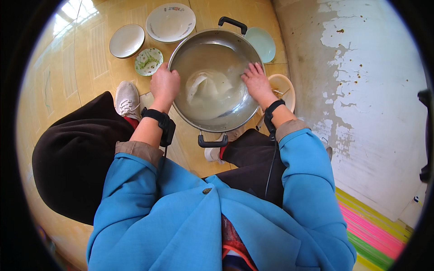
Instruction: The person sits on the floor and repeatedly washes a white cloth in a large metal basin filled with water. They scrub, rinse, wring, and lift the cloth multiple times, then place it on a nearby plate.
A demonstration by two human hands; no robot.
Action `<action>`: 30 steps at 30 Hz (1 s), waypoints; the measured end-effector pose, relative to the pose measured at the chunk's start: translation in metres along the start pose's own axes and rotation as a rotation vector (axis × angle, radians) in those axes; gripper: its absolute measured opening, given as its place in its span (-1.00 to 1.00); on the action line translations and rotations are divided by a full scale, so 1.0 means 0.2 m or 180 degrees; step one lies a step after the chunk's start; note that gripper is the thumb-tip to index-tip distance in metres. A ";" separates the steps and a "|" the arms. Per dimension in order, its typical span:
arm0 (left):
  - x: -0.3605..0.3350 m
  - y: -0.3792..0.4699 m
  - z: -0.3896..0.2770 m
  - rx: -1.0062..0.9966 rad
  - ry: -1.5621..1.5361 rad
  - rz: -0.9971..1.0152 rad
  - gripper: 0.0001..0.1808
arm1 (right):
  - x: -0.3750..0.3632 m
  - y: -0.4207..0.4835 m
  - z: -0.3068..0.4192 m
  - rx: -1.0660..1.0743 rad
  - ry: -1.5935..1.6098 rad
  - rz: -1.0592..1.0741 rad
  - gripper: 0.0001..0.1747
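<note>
A wide two-handled steel pot (217,126) holds cloudy water (210,56) with a white cloth-like piece (206,86) partly sunk in it. My left hand (165,83) grips the pot's left rim, thumb on the inner side. On the opposite side my right hand (256,81) reaches over the rim, its fingers against the upper inner wall. Whether those fingers grip the rim or only rest there is hard to see. Black plastic grips cover the far handle (233,23) and the near handle (213,141).
Beyond the pot, a large floral bowl (171,22), white bowl (127,40), green-patterned dish (149,61) and pale green dish (261,44) sit on the tiled floor (91,50). A cream container (288,93) is partly behind my right arm. A peeling wall (366,84) rises at right.
</note>
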State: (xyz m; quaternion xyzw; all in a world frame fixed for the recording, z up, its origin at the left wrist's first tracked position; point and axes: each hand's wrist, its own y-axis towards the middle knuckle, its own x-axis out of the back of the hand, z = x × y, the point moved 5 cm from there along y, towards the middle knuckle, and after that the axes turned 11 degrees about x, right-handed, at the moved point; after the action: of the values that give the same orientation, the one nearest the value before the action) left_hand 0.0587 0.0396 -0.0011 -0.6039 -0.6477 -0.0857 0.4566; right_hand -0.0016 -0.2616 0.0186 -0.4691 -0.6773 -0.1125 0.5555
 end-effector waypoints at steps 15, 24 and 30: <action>0.02 -0.01 -0.01 0.0214 0.0044 0.0051 -0.70 | 0.20 0.04 0.69 0.0341 0.3706 0.1615 -0.64; 0.01 0.00 -0.01 0.0177 0.0107 0.0104 -0.68 | 0.01 -0.09 0.22 0.0204 0.0838 0.1760 -0.79; 0.02 0.00 -0.01 0.0143 0.0127 0.0053 -0.68 | 0.09 -0.07 0.06 -0.0011 0.0279 0.1127 -0.78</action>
State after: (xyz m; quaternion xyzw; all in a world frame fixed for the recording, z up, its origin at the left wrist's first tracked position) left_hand 0.0605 0.0405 0.0027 -0.5970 -0.6351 -0.0793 0.4836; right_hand -0.0186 -0.2514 0.0336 -0.5766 -0.5591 -0.0344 0.5948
